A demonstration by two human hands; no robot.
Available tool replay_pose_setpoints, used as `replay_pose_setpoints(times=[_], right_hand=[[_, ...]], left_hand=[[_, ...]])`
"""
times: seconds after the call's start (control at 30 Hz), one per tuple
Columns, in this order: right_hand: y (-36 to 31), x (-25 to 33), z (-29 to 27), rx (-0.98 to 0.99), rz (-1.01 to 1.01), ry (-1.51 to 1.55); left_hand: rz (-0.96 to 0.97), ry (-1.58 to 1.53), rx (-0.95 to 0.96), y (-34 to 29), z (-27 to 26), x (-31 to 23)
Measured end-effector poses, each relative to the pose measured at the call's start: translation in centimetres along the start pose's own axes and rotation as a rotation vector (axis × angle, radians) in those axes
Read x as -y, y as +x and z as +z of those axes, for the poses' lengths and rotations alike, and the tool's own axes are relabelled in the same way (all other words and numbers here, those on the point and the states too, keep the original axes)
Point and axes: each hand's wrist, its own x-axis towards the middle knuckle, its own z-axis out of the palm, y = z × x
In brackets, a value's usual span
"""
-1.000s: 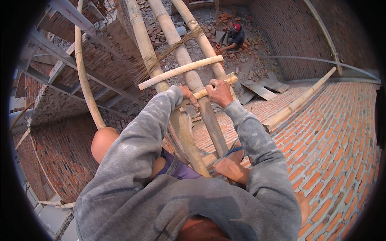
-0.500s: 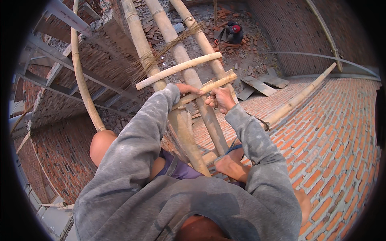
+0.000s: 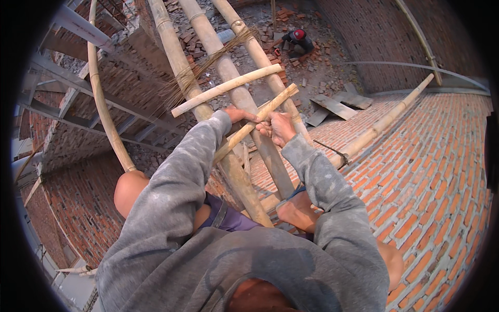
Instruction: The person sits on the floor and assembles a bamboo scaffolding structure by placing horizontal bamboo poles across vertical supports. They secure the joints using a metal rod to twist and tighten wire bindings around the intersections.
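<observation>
Three long bamboo poles run away from me, the middle pole [image 3: 236, 78] between the other two. A short split bamboo stick [image 3: 276, 102] lies slantwise over them. My left hand [image 3: 240, 115] is closed, its fingertips at the stick where it crosses the middle pole. Just to the right, my right hand [image 3: 279, 128] is curled up close against the stick's near side. Whatever is pinched between the fingers is too small or hidden. Beyond my hands, another bamboo crosspiece [image 3: 226, 89] rests across the poles.
A bundle of thin strips [image 3: 223, 50] lies over the poles farther out. Far below, another person [image 3: 299, 46] in a red cap crouches among bricks and rubble. A brick wall [image 3: 416, 182] curves along my right, with a bamboo pole [image 3: 382, 125] beside it. Grey boards [image 3: 335, 107] lie below.
The short stick has swung to a steeper slant, and my hands have shifted slightly left with it. The person below has leaned and reaches an arm leftward. The view has shifted a little.
</observation>
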Motion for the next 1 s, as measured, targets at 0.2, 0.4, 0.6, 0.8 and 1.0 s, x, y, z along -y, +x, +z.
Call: replay_pose_setpoints(times=[0.2,0.4,0.6,0.8,1.0], right_hand=[[-0.6,0.3,0.8,-0.001,-0.011,-0.041],[-2.4,1.4,0.5,0.059,-0.052,-0.187],[-4.0,1.8,-1.6,0.115,-0.16,-0.577],[-5.1,2.1,-1.9,0.037,-0.91,-1.618],[-4.6,2.3,2.8,0.145,-1.138,-1.73]], left_hand=[[-0.038,0.084,-0.236,0.0,0.2,0.1],[0.011,0.049,-0.229,0.4,0.6,0.8],[0.084,0.037,-0.276,1.5,0.9,2.2],[0.235,-0.048,-0.224,3.2,0.9,3.8],[0.26,-0.14,-0.255,4.5,0.8,4.6]])
